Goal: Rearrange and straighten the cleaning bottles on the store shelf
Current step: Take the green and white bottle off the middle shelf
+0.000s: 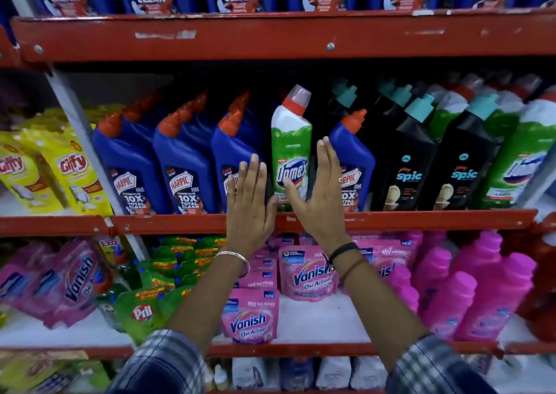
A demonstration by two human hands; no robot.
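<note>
— On the middle red shelf (180,223), what stands between the two hands?

— One green-and-white Domex bottle (291,153), upright, its long axis vertical. The angled neck with a red collar and pale cap tips up and to the right; the label faces outward.

— And the hands themselves?

— Both flat and open, fingers straight and pointing up, palms turned toward each other. The left hand (251,201) is just beside the bottle's left edge, its thumb at the bottle's base. The right hand (320,189) is at the right edge, thumb lying across the lower label. Neither is closed around it.

— What are its neighbours?

— Blue Harpic bottles (183,165) with orange-red caps to the left, their necks also leaning right, and a single blue Harpic bottle (353,159) just to the right, partly behind the right fingers. Beyond that stand black Spic bottles (406,165) with teal caps.

— Anything on the wrists?

— A silver bangle (237,258) on the left, dark bands (344,253) on the right, with plaid sleeves (162,363) lower down.
</note>
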